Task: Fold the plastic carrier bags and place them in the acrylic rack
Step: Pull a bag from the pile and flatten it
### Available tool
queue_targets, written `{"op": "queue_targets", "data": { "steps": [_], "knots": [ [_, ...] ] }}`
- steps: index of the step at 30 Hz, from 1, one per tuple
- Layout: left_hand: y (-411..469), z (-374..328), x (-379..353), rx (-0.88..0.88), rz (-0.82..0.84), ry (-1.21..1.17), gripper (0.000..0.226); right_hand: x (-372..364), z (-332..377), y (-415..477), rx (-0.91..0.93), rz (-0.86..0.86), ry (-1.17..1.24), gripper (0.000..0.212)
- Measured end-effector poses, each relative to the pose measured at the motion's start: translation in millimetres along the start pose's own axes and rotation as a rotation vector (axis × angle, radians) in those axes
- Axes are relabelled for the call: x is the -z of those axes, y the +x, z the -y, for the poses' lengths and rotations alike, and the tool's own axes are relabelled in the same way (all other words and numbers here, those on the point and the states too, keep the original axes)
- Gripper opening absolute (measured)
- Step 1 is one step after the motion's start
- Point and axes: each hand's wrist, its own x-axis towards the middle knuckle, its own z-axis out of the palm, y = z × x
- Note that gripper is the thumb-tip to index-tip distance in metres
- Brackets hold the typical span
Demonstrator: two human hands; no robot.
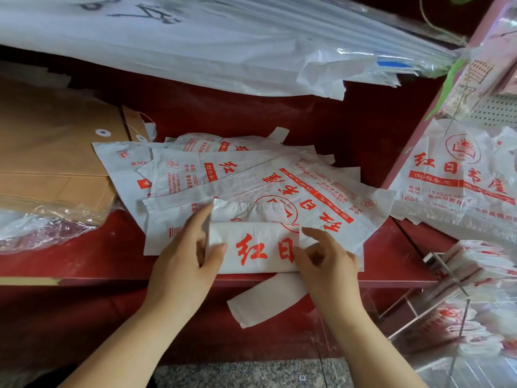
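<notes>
Folded carrier bag (257, 247) between pinching fingers (215, 252)

Between your hands lies a folded white carrier bag (257, 249) of thin, crinkled matt plastic printed red, on a smooth glossy dark-red shelf (84, 261), with matt brown paper envelopes (56, 163) beyond your left hand and a clear glossy acrylic rack (447, 275) right of your right hand.

- Under the fingers (216, 249), the folded bag's (257, 252) left end is covered.
- Right of the fingers, the acrylic rack (447, 278) runs off the frame edge, contents blurred.
- Beyond the fingers, the fanned bags' (307, 180) small print is unreadable.
</notes>
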Motion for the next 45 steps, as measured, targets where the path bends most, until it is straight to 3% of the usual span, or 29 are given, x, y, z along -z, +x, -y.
{"op": "queue_targets", "data": {
  "steps": [2,5,8,10,14,19,25,30,33,36,39,42,45],
  "knots": [
    [2,6,-2,-0.123,-0.055,0.179,0.039,0,3,1,0.010,0.030,-0.080,0.028],
    [1,15,-4,-0.272,-0.033,0.355,0.045,-1,8,1,0.069,0.089,-0.205,0.029],
    [1,21,0,-0.407,0.106,0.430,0.055,-2,9,-1,0.075,0.088,-0.230,0.054],
    [1,22,3,-0.430,0.184,0.439,0.063,-2,6,-3,0.115,0.112,-0.295,0.056],
    [3,23,6,-0.418,0.193,0.363,0.058,5,2,-4,0.240,0.237,-0.288,0.064],
    [3,26,9,-0.397,0.132,0.181,0.046,15,-1,-4,0.229,0.308,-0.109,0.071],
    [-3,13,16,-0.121,0.090,-0.127,0.015,13,-3,-3,0.093,0.206,0.059,0.020],
    [0,9,6,0.011,-0.013,-0.151,0.044,1,0,-2,-0.031,0.086,0.139,0.012],
    [0,5,2,0.037,-0.042,-0.103,0.051,-4,-2,0,-0.061,0.053,0.124,0.027],
    [4,11,1,-0.243,-0.140,0.244,0.050,-5,1,1,-0.052,-0.001,0.011,0.030],
    [2,18,2,-0.518,0.011,0.328,0.054,-2,6,2,-0.011,0.018,-0.145,0.028],
    [0,19,1,-0.618,0.130,0.396,0.050,1,15,2,-0.011,0.091,-0.189,0.030],
    [3,19,4,-0.612,0.115,0.382,0.040,4,19,0,0.033,0.135,-0.256,0.075]
  ]
}}
